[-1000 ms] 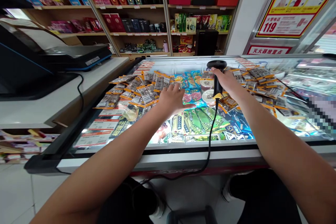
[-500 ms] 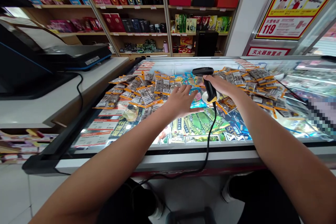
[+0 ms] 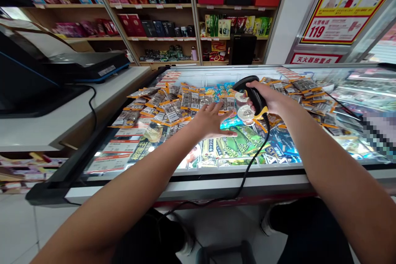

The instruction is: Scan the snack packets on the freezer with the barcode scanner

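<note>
My right hand [image 3: 268, 98] is wrapped round a black barcode scanner [image 3: 252, 93] with a yellow band, its head tilted left and down over the glass lid [image 3: 346, 142] of a chest freezer. The scanner's black cable [image 3: 247, 171] runs down over the freezer's front edge. My left hand [image 3: 213, 119] lies on the glass with fingers spread, touching an orange-edged snack packet [image 3: 227, 105]. Several such packets [image 3: 173, 105] are strewn over the lid to the left, more packets [image 3: 303, 86] to the right.
A black cash register [image 3: 46, 72] stands on a white counter [image 3: 71, 111] at the left. Wooden shelves [image 3: 173, 20] with boxes and bottles line the back wall. A red and yellow poster [image 3: 343, 4] hangs at the upper right. Ice-cream wrappers [image 3: 238, 142] show under the glass.
My right hand has swung the scanner from upright to tilted, drawing it left and then back right toward my left hand. The left hand has slid slightly right onto a packet, fingers opening.
</note>
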Tool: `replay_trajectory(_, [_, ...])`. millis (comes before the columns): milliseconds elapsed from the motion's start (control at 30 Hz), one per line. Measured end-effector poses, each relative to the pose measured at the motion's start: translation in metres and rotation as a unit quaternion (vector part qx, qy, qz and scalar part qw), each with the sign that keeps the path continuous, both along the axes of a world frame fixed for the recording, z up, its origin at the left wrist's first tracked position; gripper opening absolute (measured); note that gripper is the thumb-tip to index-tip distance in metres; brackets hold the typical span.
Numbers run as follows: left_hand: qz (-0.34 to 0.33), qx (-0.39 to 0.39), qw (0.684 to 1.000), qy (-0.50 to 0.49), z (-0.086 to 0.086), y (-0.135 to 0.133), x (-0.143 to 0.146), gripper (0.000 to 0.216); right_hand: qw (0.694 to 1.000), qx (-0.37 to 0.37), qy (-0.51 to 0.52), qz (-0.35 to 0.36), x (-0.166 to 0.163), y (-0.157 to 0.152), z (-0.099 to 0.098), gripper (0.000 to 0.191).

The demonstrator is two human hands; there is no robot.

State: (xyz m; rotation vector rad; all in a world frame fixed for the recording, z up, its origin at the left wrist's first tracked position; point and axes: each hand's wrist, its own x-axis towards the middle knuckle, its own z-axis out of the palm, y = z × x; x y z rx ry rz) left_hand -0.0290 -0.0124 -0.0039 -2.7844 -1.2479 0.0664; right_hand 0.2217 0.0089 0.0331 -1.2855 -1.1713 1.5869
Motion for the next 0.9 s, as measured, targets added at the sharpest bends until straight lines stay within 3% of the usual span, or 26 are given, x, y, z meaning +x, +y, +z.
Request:
replay_trajectory(200, [0.074, 0.019, 0.997, 0.013, -0.003, -0.005, 0.008, 0.119, 0.997, -0.053, -0.034, 0.041, -0.008, -0.018, 0.014, 0.035])
replay_trajectory(467, [0.071, 0.022, 0.997, -0.016, -0.008, -0.001, 0.010, 0.118, 0.995, -0.048, -0.057, 0.065, -0.012, -0.024, 0.017, 0.039])
replay_trajectory(733, [0.065, 0.034, 0.997, -0.034, -0.011, 0.000, 0.008, 0.114, 0.993, 0.022, -0.101, 0.058, -0.011, -0.025, 0.015, 0.040])
replay_trajectory(900, [0.065, 0.030, 0.997, -0.030, -0.011, 0.000, 0.009, 0.115, 0.994, -0.022, -0.080, 0.072, -0.011, -0.027, 0.016, 0.044])
